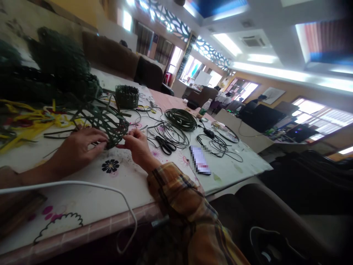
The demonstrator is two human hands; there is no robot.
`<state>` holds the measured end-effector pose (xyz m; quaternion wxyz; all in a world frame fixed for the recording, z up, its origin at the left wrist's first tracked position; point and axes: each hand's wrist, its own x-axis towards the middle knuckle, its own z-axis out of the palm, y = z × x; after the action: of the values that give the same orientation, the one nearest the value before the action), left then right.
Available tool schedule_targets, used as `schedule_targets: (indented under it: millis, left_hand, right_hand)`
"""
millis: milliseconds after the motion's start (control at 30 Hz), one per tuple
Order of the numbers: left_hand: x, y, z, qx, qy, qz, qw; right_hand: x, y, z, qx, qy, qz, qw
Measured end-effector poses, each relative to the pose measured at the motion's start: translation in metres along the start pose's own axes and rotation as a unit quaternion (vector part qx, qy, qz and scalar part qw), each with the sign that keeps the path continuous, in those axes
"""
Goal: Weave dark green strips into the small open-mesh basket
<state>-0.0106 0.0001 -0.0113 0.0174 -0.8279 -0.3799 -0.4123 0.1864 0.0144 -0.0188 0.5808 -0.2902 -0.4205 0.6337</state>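
Between my hands rests a partly woven basket [111, 123] of dark green flat strips, with loose ends sticking out on its left and top. My left hand [79, 149] is closed on its near lower edge, thumb and fingers against the strips. At the basket's right side, my right hand [138, 145] pinches its edge; the fingertips partly hide what they grip. Behind it stands a finished-looking round green woven basket [127, 97]. A pair of black-handled scissors [166, 145] lies to the right of my right hand.
Coiled green strips [181, 119] and thin loops [217, 144] lie on the patterned tablecloth [132, 184], with a phone [200, 160] and bottle [204, 108]. Yellow strips [30, 123] and a dark green heap [60, 62] are at left. A white cable [110, 188] crosses in front.
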Motion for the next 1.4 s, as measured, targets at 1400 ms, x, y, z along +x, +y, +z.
schedule_targets:
  millis: [1400]
  left_hand:
    - [-0.011, -0.004, 0.009, 0.059, 0.061, 0.094, 0.992]
  right_hand:
    - [-0.012, -0.003, 0.007, 0.006, -0.039, 0.080, 0.996]
